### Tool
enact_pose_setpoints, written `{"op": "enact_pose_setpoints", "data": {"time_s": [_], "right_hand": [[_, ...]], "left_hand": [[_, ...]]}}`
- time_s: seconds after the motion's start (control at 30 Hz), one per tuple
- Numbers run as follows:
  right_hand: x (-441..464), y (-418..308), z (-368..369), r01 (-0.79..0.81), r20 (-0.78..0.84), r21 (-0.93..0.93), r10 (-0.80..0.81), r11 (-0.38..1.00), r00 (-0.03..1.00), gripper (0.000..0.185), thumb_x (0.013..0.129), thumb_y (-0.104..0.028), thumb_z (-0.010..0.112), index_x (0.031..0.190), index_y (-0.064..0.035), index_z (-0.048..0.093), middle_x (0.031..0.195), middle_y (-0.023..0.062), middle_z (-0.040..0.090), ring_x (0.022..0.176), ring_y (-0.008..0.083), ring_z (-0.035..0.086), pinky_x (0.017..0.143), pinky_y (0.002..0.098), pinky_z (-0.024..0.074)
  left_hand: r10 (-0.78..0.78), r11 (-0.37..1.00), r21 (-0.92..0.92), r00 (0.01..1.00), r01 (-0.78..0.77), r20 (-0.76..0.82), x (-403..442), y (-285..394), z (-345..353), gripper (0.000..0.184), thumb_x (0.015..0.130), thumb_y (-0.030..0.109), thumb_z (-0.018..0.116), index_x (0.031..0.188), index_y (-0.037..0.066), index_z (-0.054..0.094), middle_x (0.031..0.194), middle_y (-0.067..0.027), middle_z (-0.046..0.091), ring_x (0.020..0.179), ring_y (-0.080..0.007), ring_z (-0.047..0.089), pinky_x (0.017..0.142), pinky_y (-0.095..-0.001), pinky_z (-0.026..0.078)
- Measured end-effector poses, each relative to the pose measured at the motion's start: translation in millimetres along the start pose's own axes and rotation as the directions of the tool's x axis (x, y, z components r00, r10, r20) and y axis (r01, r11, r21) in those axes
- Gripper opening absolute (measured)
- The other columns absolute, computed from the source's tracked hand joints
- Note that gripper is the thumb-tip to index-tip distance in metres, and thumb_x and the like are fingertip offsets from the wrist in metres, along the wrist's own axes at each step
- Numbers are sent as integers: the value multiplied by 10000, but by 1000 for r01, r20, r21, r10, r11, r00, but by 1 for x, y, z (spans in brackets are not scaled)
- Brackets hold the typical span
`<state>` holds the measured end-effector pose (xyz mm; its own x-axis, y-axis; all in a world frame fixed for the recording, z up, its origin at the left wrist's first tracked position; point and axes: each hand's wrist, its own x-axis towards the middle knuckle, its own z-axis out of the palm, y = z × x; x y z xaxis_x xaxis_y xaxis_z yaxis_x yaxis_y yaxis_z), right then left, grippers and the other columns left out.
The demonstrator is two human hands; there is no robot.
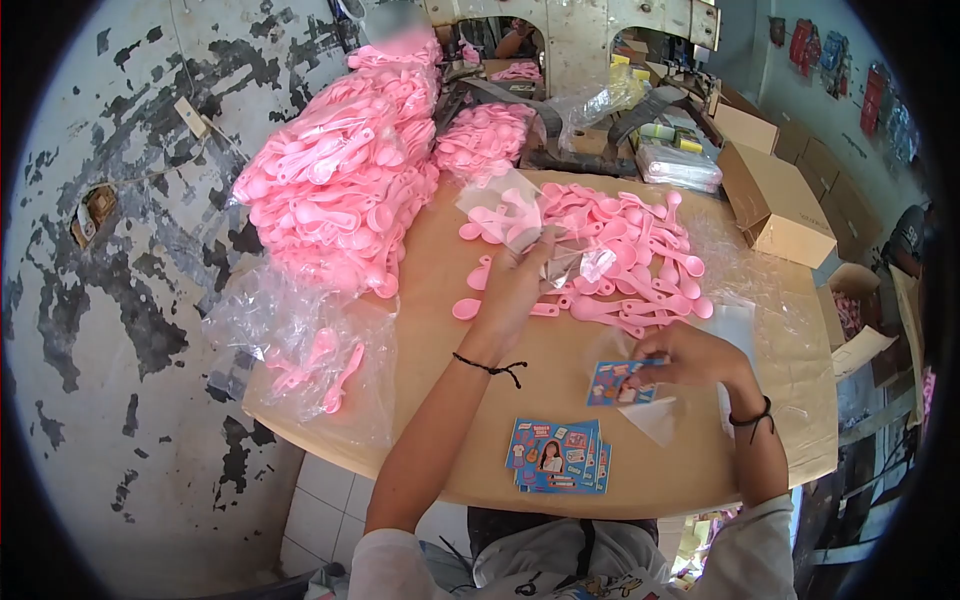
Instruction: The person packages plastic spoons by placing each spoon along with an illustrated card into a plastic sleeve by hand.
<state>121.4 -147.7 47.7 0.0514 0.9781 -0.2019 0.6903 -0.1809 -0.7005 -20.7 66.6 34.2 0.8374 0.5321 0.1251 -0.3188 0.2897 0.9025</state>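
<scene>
My left hand [518, 285] is raised over the near side of the loose pink spoons [625, 250], its fingers closed on a clear plastic bag [508, 208]. My right hand [690, 355] pinches a blue printed card [618, 384] above the table's right half. A small clear bag [652, 420] lies under that card. In front of me, a stack of similar blue cards [555, 457] rests near the table's front edge.
A tall heap of bagged pink spoons [340, 170] stands at the back left, a smaller pile [483, 137] beside it. Crumpled plastic [300, 340] with a few spoons covers the left edge. Cardboard boxes [770, 205] stand at right; a person's arm [908, 240] shows far right.
</scene>
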Motion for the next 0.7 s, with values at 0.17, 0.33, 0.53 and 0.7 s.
{"op": "enact_pose_setpoints", "data": {"time_s": [0.17, 0.33, 0.53, 0.7], "right_hand": [[-2, 1, -12, 96, -534, -221, -203, 971, 821, 144, 870, -124, 683, 980, -31, 672, 762, 58, 648, 718, 127, 597, 639, 307, 471], [21, -20, -31, 30, -545, 94, 26, 995, 838, 196, 945, -166, 603, 994, 22, 636, 706, 43, 611, 565, 70, 525, 514, 242, 435], [61, -5, -21, 246, -501, 317, -59, 916, 864, 196, 960, -199, 592, 999, -15, 648, 734, -20, 598, 591, 44, 526, 522, 233, 457], [68, -1, -8, 260, -450, 403, -58, 878, 891, 201, 962, -190, 582, 1053, -18, 632, 758, -5, 611, 599, 53, 556, 548, 219, 473]], "left_hand": [[55, 998, -32, 997, -56, -49, -3, 5, 0, 315, 981, 176, 539, 1210, -40, 539, 1228, -164, 598, 1090, -240, 617, 951, -358, 525], [110, 986, -107, 985, -125, -132, -6, 12, 7, 379, 958, 206, 591, 1220, -62, 529, 1174, -150, 612, 1084, -226, 617, 950, -336, 523], [144, 975, -127, 954, -182, -262, 0, 7, -5, 407, 952, 242, 605, 1238, -39, 536, 1167, -135, 604, 1090, -217, 608, 960, -332, 509], [103, 988, -90, 963, -129, -249, -3, 0, 10, 367, 962, 237, 587, 1217, -26, 565, 1173, -108, 609, 1061, -173, 619, 911, -297, 520]]}}
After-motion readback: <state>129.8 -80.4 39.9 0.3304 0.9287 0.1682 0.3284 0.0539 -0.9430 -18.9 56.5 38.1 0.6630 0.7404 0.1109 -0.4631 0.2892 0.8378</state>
